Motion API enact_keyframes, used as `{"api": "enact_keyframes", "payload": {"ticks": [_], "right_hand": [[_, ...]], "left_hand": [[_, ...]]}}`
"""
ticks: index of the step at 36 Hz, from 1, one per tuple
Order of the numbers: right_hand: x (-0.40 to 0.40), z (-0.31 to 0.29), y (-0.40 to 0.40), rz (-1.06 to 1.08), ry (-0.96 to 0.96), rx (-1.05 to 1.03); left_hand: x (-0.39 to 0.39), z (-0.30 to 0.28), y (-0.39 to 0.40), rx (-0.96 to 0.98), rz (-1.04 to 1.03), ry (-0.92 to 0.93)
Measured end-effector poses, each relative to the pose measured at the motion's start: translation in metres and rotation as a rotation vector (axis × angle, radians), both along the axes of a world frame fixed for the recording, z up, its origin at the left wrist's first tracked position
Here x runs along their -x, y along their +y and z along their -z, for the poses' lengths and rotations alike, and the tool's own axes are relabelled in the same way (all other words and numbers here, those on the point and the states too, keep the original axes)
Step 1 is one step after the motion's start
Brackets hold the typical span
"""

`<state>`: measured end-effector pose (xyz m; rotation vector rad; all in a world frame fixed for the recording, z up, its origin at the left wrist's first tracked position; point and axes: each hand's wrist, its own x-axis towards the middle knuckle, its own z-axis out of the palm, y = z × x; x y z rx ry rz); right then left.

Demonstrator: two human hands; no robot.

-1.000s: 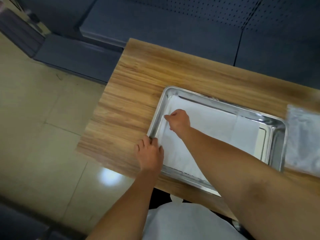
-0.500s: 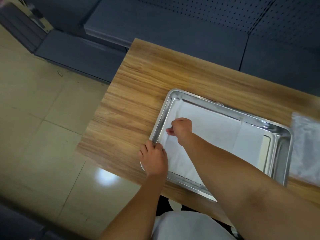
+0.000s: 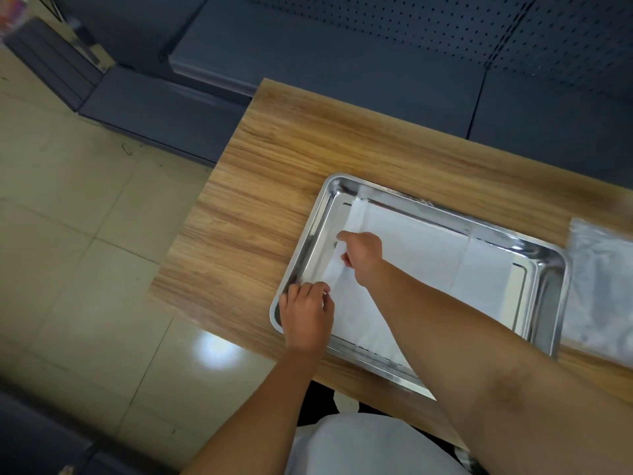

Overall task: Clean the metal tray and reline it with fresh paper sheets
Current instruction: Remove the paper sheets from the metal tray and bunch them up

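Observation:
A rectangular metal tray (image 3: 310,234) lies on the wooden table (image 3: 274,173). A white paper sheet (image 3: 421,248) covers most of its bottom. A second white sheet (image 3: 486,282) lies beside it toward the right end. My right hand (image 3: 363,255) pinches the left edge of the larger sheet, which stands a little off the tray's left wall, leaving bare metal there. My left hand (image 3: 306,317) sits over the tray's near-left corner, its fingertips curled on the sheet's near-left corner. My right forearm hides the near part of the tray.
A clear plastic bag (image 3: 599,286) lies on the table just right of the tray. The table's left edge drops to a tiled floor (image 3: 85,269). Dark blue perforated shelving (image 3: 376,63) stands behind the table.
The sheet's left edge has pulled rightward off the tray's left wall. My left hand has shifted from the tray's rim onto the sheet's near corner. The camera has shifted slightly.

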<state>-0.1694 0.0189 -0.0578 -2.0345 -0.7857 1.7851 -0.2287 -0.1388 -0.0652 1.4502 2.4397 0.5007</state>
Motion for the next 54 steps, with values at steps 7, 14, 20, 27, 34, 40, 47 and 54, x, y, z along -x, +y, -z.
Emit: {"api": "enact_keyframes", "payload": {"ticks": [7, 14, 20, 27, 34, 40, 47, 54], "right_hand": [[-0.005, 0.000, -0.001, -0.147, -0.185, -0.109], [-0.016, -0.001, 0.004, -0.074, -0.218, -0.144], [-0.028, 0.006, 0.008, -0.132, -0.238, -0.191], [-0.038, 0.007, 0.011, -0.138, -0.256, -0.190], [-0.056, 0.011, 0.011, -0.142, -0.368, -0.247], [-0.071, 0.012, 0.008, -0.238, -0.518, -0.301], [-0.085, 0.017, 0.002, -0.220, -0.478, -0.351], [-0.100, 0.016, 0.004, -0.166, -0.564, -0.364]], "left_hand": [[-0.014, -0.003, -0.003, -0.008, 0.027, -0.021], [-0.022, -0.008, -0.006, -0.006, 0.035, -0.048], [-0.032, -0.015, -0.002, -0.015, 0.067, -0.051], [-0.047, -0.018, 0.002, -0.026, 0.125, -0.087], [-0.060, -0.021, 0.003, -0.009, 0.186, -0.123], [-0.071, -0.022, 0.005, 0.008, 0.257, -0.151], [-0.084, -0.022, 0.007, 0.009, 0.340, -0.120], [-0.093, -0.023, 0.007, 0.013, 0.363, -0.155]]}}
